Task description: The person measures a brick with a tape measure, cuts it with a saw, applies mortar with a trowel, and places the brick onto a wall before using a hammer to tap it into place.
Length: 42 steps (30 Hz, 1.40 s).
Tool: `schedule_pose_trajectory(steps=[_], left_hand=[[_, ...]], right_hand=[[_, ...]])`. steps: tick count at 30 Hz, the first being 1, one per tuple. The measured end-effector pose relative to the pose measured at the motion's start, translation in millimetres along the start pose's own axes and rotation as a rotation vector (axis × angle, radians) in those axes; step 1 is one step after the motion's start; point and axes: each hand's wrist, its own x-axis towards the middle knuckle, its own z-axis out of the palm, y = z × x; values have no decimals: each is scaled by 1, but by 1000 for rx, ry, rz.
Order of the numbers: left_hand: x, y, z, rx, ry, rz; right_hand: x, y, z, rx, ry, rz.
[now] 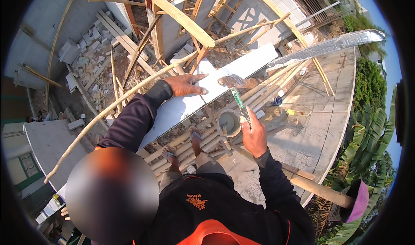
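Note:
My left hand (186, 85) lies on the pale top of a block wall (173, 113), index finger and thumb spread, holding nothing. In my right hand (254, 135) is the green handle of a trowel (238, 99). Its shiny blade reaches over the wall's edge, just right of my left fingers. A round bucket (229, 123) with grey contents stands below the trowel, near my right hand. Past the blade, a long silvery strip (328, 48) runs from the wall toward the upper right.
Bamboo poles (276, 86) lie beside the wall and under my sandalled feet (196, 134). A long pole (101, 113) crosses left of my arm. Timber (183, 22) and rubble (93, 39) lie beyond. Right is a concrete slab (317, 128) with its outer edge. A blurred patch covers the lower left.

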Motion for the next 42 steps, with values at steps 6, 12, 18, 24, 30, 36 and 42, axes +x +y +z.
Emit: schedule_pose_trajectory(steps=[6,12,18,24,30,36,42], left_hand=[[-11,27,-10,102,21,-113],[-24,42,-5,255,56,-75],[-41,39,3,215,161,-141],[-143,52,18,170,678,-214],[-236,67,114,328,1209,-439],[-253,55,217,451,1467,-639],[-244,59,272,318,1570,-620]], right_hand=[[-10,8,-17,161,183,92],[2,12,-40,99,171,45],[24,27,-44,22,83,-88],[52,35,-52,-35,-26,-257],[89,8,-50,64,-300,-290],[135,-53,14,-26,-463,-775],[151,-102,95,-179,-715,-1004]])
